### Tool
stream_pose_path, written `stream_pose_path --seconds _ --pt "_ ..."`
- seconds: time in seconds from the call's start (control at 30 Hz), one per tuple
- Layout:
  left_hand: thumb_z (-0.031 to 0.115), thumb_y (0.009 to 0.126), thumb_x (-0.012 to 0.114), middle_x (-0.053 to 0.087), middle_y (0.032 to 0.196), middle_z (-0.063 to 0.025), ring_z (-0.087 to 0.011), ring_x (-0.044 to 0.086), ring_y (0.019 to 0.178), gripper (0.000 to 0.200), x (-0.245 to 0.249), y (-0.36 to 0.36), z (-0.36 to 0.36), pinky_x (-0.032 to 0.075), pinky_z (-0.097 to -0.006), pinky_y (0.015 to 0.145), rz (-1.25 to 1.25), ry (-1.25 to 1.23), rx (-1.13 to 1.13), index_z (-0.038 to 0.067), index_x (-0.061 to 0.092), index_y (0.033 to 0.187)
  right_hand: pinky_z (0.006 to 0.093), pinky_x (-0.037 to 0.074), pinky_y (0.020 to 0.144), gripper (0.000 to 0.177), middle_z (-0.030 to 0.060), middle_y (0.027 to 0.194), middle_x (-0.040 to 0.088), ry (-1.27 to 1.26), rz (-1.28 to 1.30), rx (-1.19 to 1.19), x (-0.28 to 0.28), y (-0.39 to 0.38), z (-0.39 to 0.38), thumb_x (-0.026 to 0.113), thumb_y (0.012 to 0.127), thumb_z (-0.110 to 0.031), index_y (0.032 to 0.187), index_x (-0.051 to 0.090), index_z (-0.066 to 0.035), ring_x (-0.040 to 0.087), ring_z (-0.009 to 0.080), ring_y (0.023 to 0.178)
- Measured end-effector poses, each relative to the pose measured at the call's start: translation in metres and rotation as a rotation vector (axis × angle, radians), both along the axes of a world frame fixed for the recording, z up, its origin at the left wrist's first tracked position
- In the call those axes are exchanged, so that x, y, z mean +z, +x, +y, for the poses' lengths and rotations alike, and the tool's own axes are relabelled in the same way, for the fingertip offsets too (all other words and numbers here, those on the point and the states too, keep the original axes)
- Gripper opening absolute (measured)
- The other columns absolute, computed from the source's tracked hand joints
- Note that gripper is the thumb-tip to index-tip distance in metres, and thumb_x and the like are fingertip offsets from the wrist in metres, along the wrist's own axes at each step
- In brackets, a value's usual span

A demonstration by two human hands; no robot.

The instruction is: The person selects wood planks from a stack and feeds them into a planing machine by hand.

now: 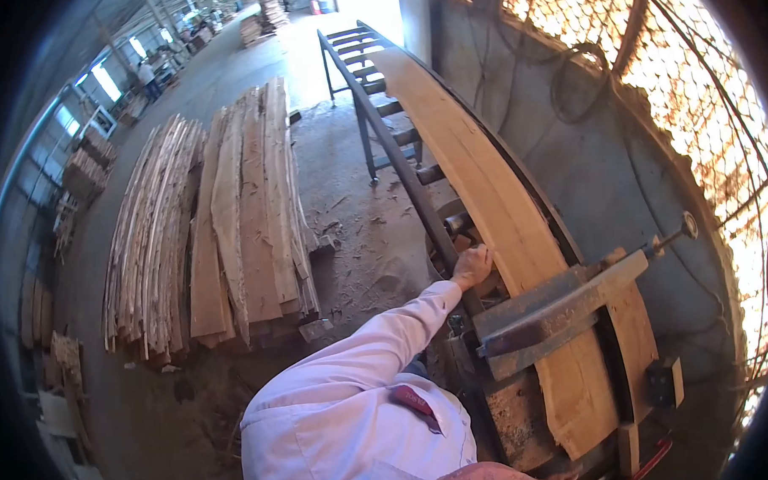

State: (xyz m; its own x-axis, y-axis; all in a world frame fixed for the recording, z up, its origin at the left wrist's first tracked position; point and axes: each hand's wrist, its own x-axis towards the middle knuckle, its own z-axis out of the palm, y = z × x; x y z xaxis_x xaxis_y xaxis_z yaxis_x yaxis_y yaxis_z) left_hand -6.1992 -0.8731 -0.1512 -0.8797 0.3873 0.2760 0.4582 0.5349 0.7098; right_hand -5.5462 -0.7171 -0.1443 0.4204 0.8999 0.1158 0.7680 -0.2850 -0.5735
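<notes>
A long, slightly curved wooden board (487, 193) lies lengthwise on a metal roller stand (403, 169). Its near end passes under a rusty metal guide bar (567, 314) and shows again on the near side. My left hand (473, 267) is closed at the board's left edge, just before the guide, with the arm stretched forward. The undersides of the fingers are hidden. My right hand cannot be made out; the lower edge of the view is blocked by a blurred, skin-toned shape.
Stacks of rough boards (245, 218) lie on the floor to the left. A wall with wire mesh (711, 91) and hanging cables runs along the right. Near the guide are a small block (667, 383) and a red-handled tool (654, 461). A person (148, 79) stands far back.
</notes>
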Motion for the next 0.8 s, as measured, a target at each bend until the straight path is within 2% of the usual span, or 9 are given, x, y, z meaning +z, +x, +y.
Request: stream_pose_path --seconds 0.13,0.23,0.3,0.37,0.63,0.67,0.7,0.77,0.8 --pt "0.034 0.1 0.049 0.068 0.081 -0.0291 -0.0461 0.068 0.078 0.038 0.005 0.004 -0.002 0.056 -0.0541 0.071 0.009 0.019 0.01 0.0 0.064 0.089 0.05 0.045 0.105 0.068 0.0204 0.138 0.056 0.025 0.743 0.033 0.042 -0.037 -0.06 0.049 0.098 -0.062 0.13 0.062 -0.004 0.052 0.0335 0.132" --pt "0.035 0.1 0.05 0.067 0.08 -0.0293 -0.046 0.069 0.077 0.038 0.002 0.001 -0.002 0.056 -0.0537 0.068 0.131 0.005 -0.079 0.001 0.063 0.088 0.0459 0.049 0.103 0.056 0.019 0.136 0.055 -0.151 1.112 0.402 0.002 -0.026 -0.08 0.046 0.104 -0.049 0.133 0.057 -0.002 0.052 0.0309 0.132" --pt "0.034 0.1 0.05 0.067 0.078 -0.029 -0.0466 0.068 0.073 0.038 0.0 0.002 0.001 0.056 -0.0538 0.066 0.074 -0.018 -0.002 0.001 0.062 0.087 0.0439 0.045 0.11 0.065 0.0211 0.142 0.051 -0.271 1.499 0.293 -0.012 -0.059 -0.099 0.046 0.104 -0.047 0.145 0.042 0.003 0.049 0.0326 0.135" --pt "0.031 0.1 0.051 0.067 0.083 -0.03 -0.0486 0.067 0.076 0.034 -0.01 -0.001 0.004 0.054 -0.0562 0.067 0.078 -0.004 -0.02 0.002 0.063 0.088 0.0456 0.039 0.114 0.073 0.0197 0.152 0.043 -0.683 1.679 0.244 0.007 -0.096 -0.098 0.051 0.101 -0.052 0.152 0.033 -0.003 0.042 0.0312 0.141" --pt "0.037 0.103 0.045 0.067 0.079 -0.0324 -0.05 0.067 0.077 0.043 0.008 0.006 0.002 0.055 -0.0563 0.069 0.034 -0.091 -0.01 0.0 0.062 0.087 0.0465 0.032 0.12 0.07 0.0209 0.153 0.041 -0.585 2.152 0.088 0.006 -0.18 -0.069 0.057 0.1 -0.045 0.148 0.036 0.002 0.036 0.0324 0.144" --pt "0.029 0.1 0.049 0.068 0.081 -0.0255 -0.0463 0.067 0.075 0.034 -0.002 0.003 0.005 0.054 -0.0541 0.066 0.066 -0.105 0.012 0.002 0.064 0.085 0.0474 0.031 0.12 0.067 0.0202 0.153 0.041 -0.531 2.158 0.022 0.005 -0.188 -0.066 0.059 0.1 -0.043 0.147 0.038 0.001 0.039 0.0321 0.141" --pt "0.023 0.093 0.054 0.068 0.085 -0.0178 -0.0371 0.068 0.076 0.022 -0.022 -0.008 0.002 0.054 -0.0483 0.062 0.467 -0.305 -0.154 0.007 0.066 0.082 0.0483 0.03 0.12 0.065 0.0195 0.153 0.04 -0.455 2.167 -0.055 0.003 -0.195 -0.06 0.06 0.099 -0.041 0.145 0.041 0.0 0.043 0.0318 0.139" --pt "0.025 0.088 0.059 0.066 0.087 -0.0069 -0.022 0.064 0.08 0.013 -0.052 -0.024 0.005 0.05 -0.039 0.057 0.662 -0.722 -0.212 0.015 0.067 0.087 0.0438 0.035 0.117 0.051 0.017 0.141 0.055 -0.184 1.953 0.518 -0.065 -0.196 -0.056 0.065 0.098 -0.032 0.136 0.052 0.0 0.05 0.0291 0.132" --pt "0.026 0.089 0.058 0.066 0.086 -0.0075 -0.023 0.065 0.08 0.015 -0.04 -0.018 0.005 0.05 -0.0394 0.06 0.629 -0.696 -0.252 0.014 0.067 0.087 0.0386 0.04 0.11 0.043 0.0133 0.131 0.063 0.03 1.099 0.746 -0.046 -0.204 -0.068 0.067 0.097 -0.025 0.131 0.057 -0.001 0.056 0.0282 0.124"
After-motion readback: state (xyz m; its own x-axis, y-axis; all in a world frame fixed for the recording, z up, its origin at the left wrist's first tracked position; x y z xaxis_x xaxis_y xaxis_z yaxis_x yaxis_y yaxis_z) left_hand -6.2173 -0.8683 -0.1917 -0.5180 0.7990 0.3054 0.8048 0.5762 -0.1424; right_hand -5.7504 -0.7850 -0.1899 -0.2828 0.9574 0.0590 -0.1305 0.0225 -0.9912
